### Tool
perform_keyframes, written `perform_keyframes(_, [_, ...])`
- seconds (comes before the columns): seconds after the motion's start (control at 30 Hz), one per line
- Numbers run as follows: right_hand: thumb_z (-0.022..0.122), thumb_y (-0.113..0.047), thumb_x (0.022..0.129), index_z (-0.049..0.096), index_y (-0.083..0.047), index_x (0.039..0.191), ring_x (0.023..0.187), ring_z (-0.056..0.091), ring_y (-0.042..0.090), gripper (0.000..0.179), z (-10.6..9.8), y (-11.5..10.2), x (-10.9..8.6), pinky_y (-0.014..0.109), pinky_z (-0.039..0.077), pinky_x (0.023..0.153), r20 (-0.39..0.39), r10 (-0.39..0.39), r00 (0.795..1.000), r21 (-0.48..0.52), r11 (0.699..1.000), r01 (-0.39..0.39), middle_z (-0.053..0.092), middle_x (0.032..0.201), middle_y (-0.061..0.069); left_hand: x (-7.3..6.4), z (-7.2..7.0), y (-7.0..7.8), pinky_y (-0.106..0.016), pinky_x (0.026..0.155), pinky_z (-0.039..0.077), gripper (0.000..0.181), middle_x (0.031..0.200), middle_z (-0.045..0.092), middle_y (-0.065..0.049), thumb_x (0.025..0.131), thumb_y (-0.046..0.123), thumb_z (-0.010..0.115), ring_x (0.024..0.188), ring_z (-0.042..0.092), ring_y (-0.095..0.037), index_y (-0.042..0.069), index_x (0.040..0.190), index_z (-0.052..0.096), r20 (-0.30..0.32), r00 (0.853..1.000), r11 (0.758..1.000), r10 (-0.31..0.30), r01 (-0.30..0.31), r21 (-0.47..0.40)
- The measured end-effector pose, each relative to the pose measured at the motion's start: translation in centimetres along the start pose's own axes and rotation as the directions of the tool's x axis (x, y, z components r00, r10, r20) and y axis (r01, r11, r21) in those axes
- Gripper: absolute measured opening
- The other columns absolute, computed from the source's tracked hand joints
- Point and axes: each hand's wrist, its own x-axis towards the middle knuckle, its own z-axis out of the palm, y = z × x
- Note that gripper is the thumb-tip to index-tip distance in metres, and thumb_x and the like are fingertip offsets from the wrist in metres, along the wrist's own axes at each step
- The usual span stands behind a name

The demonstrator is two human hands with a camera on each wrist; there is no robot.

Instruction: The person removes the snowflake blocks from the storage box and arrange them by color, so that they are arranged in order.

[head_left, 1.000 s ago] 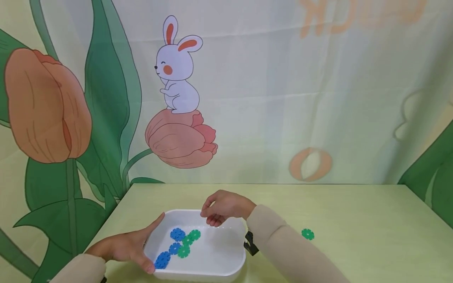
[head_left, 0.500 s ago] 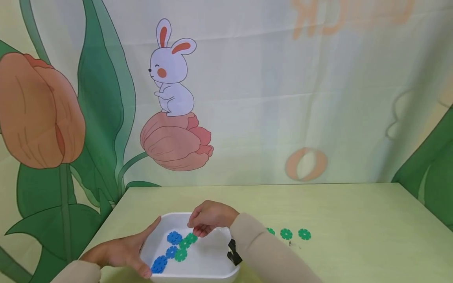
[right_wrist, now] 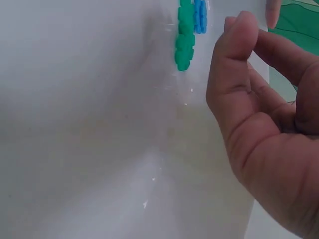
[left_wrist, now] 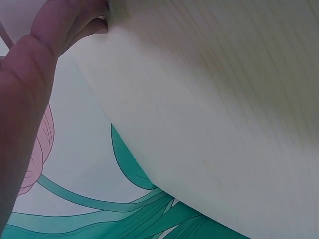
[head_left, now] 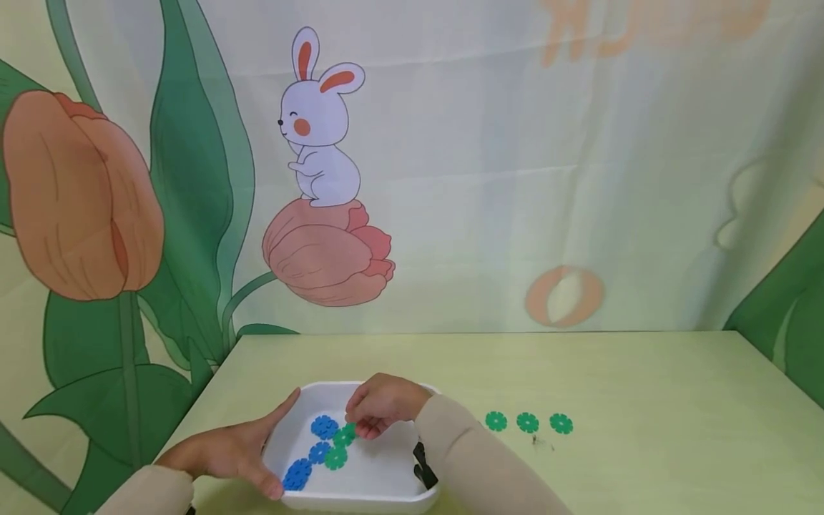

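A white tub (head_left: 380,476) sits at the near left of the table. My left hand (head_left: 234,450) grips its left end, thumb over the near corner and forefinger along the far one. Inside lie blue notched discs (head_left: 297,474) and green notched discs (head_left: 335,458), some overlapping. My right hand (head_left: 386,402) reaches in from the right, its fingertips right at the topmost green disc. In the right wrist view thumb and forefinger meet, with green discs (right_wrist: 184,40) beyond them. I cannot tell whether a disc is pinched there.
On the table (head_left: 644,400), right of the tub, a row holds a green disc (head_left: 496,421), a second green disc (head_left: 528,423) and a third green disc (head_left: 561,423). Small dark specks lie just below the row. A printed cloth (head_left: 463,179) hangs behind.
My right hand has lowered from above the tub's far side onto the green discs. Its sleeve has moved left, uncovering two more discs of the row. The left hand keeps its hold.
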Motion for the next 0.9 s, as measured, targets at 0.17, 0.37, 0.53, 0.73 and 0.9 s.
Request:
perform_keyframes(0.17, [0.068,-0.003,0.094,0.064,0.002,0.112,0.061,0.058,0.018,0.019,0.2,0.5,0.2,0.028,0.052,0.059,0.048,0.036,0.998,-0.029,0.999,-0.034,0.063,0.072,0.012,0.1,0.0,0.2,-0.059,0.108,0.033,0.130,0.158,0.015,-0.023,0.079,0.049,0.081,0.129,0.036,-0.034,0.011,0.158,-0.015,-0.003,1.000,1.000,-0.007,0.007,-0.002])
perform_keyframes(0.37, [0.069,0.002,0.091,0.065,0.001,0.118,0.058,0.059,0.020,0.028,0.6,1.3,0.5,0.032,0.055,0.060,0.028,0.043,0.999,-0.108,0.993,-0.039,0.063,0.071,0.015,0.1,0.1,0.4,-0.059,0.108,0.032,0.129,0.158,0.014,-0.022,0.080,0.047,0.081,0.129,0.036,-0.034,0.013,0.158,-0.015,-0.007,1.000,1.000,-0.007,0.007,-0.009])
perform_keyframes(0.53, [0.073,0.003,0.088,0.064,-0.002,0.103,0.054,0.057,0.019,0.018,1.1,0.8,0.4,0.030,0.055,0.057,-0.040,0.024,0.999,-0.231,0.972,-0.032,0.062,0.067,0.013,0.0,-0.1,0.5,-0.061,0.109,0.030,0.129,0.158,0.015,-0.022,0.080,0.047,0.082,0.130,0.035,-0.035,0.013,0.158,-0.015,-0.012,1.000,1.000,-0.012,0.012,-0.009])
perform_keyframes(0.73, [0.072,0.001,0.090,0.060,-0.001,0.082,0.051,0.056,0.018,0.014,1.6,0.4,-0.1,0.027,0.052,0.053,-0.064,0.030,0.998,-0.261,0.964,-0.046,0.062,0.062,0.012,0.0,0.0,0.4,-0.061,0.110,0.028,0.130,0.159,0.013,-0.023,0.079,0.047,0.083,0.132,0.033,-0.036,0.013,0.158,-0.014,-0.007,1.000,0.999,-0.019,0.018,-0.028])
perform_keyframes(0.9, [0.069,-0.001,0.093,0.061,0.000,0.080,0.053,0.057,0.016,0.015,1.2,-0.1,-0.5,0.025,0.050,0.053,-0.011,0.014,1.000,-0.211,0.977,-0.016,0.062,0.063,0.010,-0.2,0.1,0.2,-0.060,0.109,0.031,0.129,0.159,0.015,-0.022,0.079,0.044,0.083,0.130,0.035,-0.035,0.013,0.158,-0.015,-0.020,0.999,0.999,-0.043,0.043,-0.019])
